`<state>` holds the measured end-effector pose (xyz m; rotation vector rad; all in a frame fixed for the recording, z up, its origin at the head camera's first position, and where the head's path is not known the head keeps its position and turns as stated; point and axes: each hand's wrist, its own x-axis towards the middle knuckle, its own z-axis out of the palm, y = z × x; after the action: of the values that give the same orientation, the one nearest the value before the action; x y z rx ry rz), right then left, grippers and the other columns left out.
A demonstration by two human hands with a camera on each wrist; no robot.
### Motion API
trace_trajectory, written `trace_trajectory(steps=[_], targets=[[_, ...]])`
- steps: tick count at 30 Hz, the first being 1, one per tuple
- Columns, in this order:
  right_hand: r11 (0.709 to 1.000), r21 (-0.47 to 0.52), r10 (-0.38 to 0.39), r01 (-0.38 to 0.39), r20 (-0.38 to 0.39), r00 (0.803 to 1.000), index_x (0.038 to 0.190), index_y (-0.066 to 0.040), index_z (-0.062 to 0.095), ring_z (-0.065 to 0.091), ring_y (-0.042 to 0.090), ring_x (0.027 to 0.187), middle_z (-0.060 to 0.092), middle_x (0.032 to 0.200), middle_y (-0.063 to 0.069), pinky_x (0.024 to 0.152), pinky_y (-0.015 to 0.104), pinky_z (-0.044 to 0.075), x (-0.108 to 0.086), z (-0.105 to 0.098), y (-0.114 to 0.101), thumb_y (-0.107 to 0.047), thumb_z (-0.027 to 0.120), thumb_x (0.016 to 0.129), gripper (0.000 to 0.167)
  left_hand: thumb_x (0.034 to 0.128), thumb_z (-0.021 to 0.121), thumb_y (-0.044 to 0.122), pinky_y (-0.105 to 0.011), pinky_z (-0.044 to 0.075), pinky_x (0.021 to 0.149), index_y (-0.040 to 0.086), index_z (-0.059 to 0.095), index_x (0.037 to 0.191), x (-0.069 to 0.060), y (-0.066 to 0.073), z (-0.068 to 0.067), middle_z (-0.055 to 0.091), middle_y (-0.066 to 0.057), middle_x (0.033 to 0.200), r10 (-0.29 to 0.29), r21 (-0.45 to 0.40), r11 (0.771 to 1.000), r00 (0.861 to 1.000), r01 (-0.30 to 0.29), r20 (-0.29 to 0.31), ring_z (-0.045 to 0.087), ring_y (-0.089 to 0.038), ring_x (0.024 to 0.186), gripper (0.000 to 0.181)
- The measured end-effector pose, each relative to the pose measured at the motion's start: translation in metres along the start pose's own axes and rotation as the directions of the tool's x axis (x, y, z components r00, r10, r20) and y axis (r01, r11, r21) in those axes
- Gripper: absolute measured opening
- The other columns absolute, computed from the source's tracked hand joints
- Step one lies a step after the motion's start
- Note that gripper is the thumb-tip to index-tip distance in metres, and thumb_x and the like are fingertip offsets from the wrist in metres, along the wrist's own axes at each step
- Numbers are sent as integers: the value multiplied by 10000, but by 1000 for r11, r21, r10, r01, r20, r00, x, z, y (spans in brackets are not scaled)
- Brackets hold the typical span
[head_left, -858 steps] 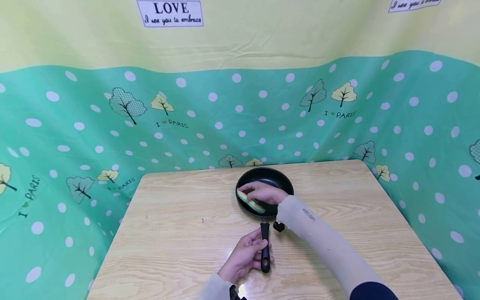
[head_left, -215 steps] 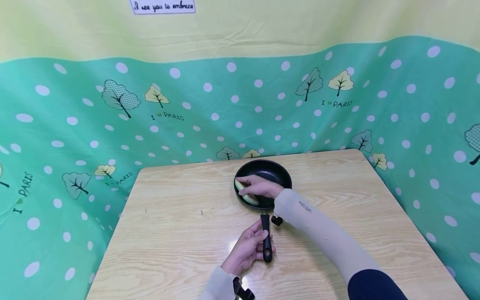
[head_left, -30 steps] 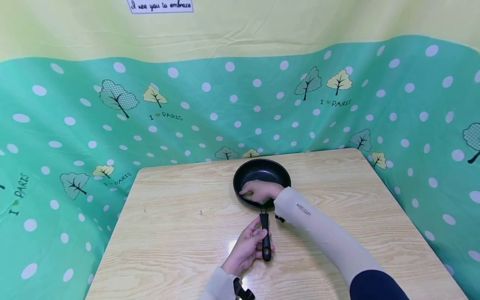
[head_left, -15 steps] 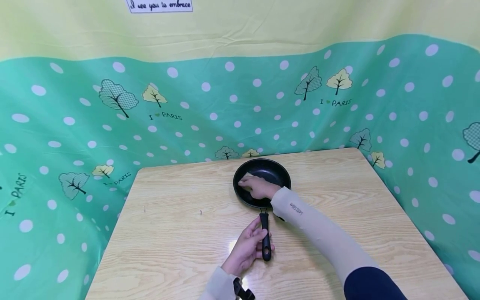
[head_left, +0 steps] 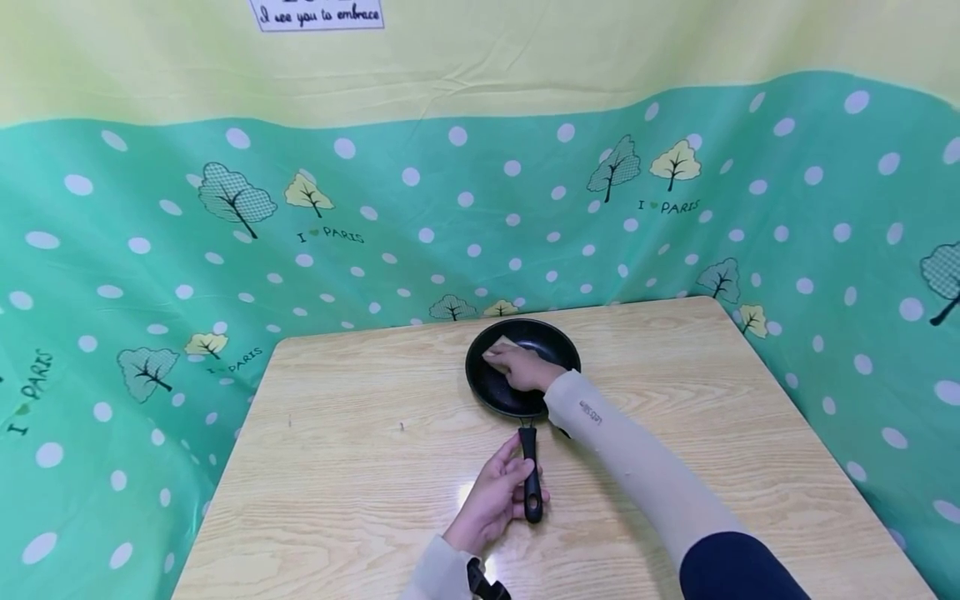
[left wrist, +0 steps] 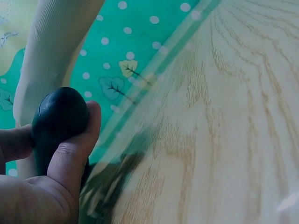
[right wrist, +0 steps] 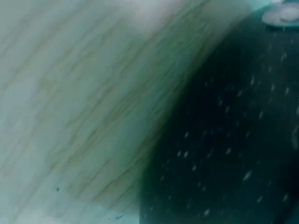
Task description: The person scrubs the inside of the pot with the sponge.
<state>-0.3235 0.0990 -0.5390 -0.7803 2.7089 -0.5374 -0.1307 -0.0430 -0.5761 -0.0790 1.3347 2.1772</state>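
A black frying pan (head_left: 498, 392) lies near the table's back edge, its handle (head_left: 530, 450) toward the person. The left hand (head_left: 491, 500) grips that handle; in the left wrist view, thumb and fingers of the left hand (left wrist: 65, 168) close round the dark handle end (left wrist: 60, 112). Inside the pan, on its left part, the right hand (head_left: 525, 368) pinches a pale sponge (head_left: 504, 342), mostly hidden by the fingers. The right wrist view shows the speckled dark pan (right wrist: 219, 140) at close range, with no hand visible.
A light wooden table (head_left: 337, 442) stands against a green and yellow patterned cloth (head_left: 420, 208) that hangs behind it and at both sides. Small dark marks show on the table's left half.
Over the last second the right hand and sponge have moved toward the back of the pan, and the sponge has turned. The left hand's hold on the handle is unchanged.
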Motion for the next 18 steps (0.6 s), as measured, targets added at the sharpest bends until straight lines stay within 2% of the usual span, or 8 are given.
trace_trajectory(steps=[5,12,18], targets=[[998,-43,45,-44,10,999,1595,-103,469,316,354,1554,372,1672,149,1231,648,267,-1,-2,6,70,529,1016,608,1085,582,119,-346,636,661,120,205,1692,0,-1,1,626,-126,1156,4,-4,1000,1000,-4,-10,751,-203,759,714],[985,-87,150,-146,40,988,1600,-133,468,288,312,1571,371,1677,122,1208,728,219,-1,-7,13,69,536,1004,633,1088,575,111,-344,632,651,126,220,1689,0,-2,2,624,-111,1114,14,-12,1000,1000,-15,-16,748,-210,751,699],[973,-99,215,-209,55,975,1563,-106,520,339,312,1548,453,1630,114,1211,743,175,-5,-16,12,58,554,1007,581,1089,571,112,-344,632,649,128,220,1690,0,-2,1,624,-109,1116,15,-5,1000,1000,-15,-23,748,-210,756,696]])
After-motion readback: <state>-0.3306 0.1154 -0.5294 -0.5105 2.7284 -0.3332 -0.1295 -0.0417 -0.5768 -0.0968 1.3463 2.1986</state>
